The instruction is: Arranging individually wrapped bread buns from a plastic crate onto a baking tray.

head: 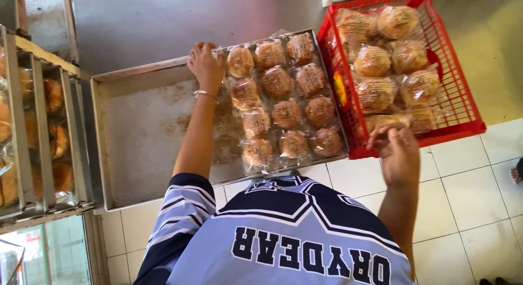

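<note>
A large metal tray (141, 127) lies on the floor, its right half filled with several wrapped round buns (286, 113) in rows. My left hand (207, 64) reaches to the tray's far rim, fingers curled, touching the plastic wrap of the top-left bun (240, 61); I cannot see whether it grips it. A red plastic basket (463, 108) to the right of the tray holds several more wrapped buns (373, 61). My right hand (399, 153) hovers over the basket's near edge with loosely bent fingers and nothing in it.
The tray's left half is bare metal with crumbs. A metal rack (41, 127) with more wrapped buns stands at the left. White floor tiles (468, 192) lie below the basket, and another person's foot (516, 173) shows at the right edge.
</note>
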